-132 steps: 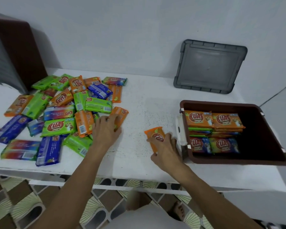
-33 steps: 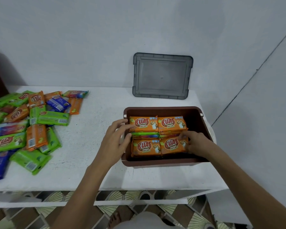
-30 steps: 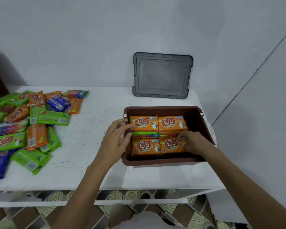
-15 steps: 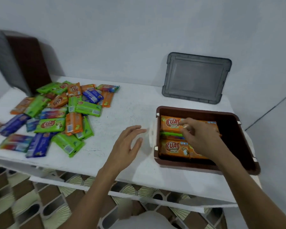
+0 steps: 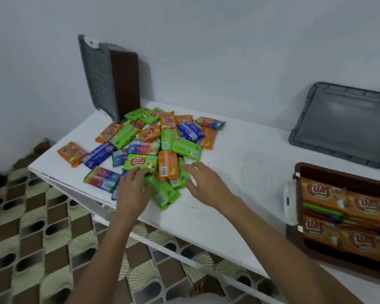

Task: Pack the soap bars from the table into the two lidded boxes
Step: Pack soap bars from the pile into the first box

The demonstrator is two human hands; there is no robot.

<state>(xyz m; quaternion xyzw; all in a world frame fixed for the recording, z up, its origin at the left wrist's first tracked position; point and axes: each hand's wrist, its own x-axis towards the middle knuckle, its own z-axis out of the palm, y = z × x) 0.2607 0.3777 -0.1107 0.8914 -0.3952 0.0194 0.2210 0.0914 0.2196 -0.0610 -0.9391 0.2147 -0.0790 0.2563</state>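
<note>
- Head view showed the soap pile [image 5: 154, 148] loose on the table [image 5: 239, 167], well left of the open box [image 5: 342, 218], which was already lined with orange bars.
- Left hand [image 5: 132, 191] and right hand [image 5: 204, 185] lay spread-fingered at the pile's near edge, gripping nothing, probably to gather more.
- Half a second before, the right hand was inside the box.
- Second box [image 5: 121, 84] stood upright at the wall, lid on.

I saw two bare forearms coming up from the bottom edge, no sleeves anywhere in view. Left hand [image 5: 131, 191] and right hand [image 5: 203, 184] were bare too: no gloves, rings, watch or wristbands that I could make out. Nails looked short and unpainted, though blur made that hard to confirm. A bare foot [image 5: 199, 289] showed below, toes only, no footwear visible.
</note>
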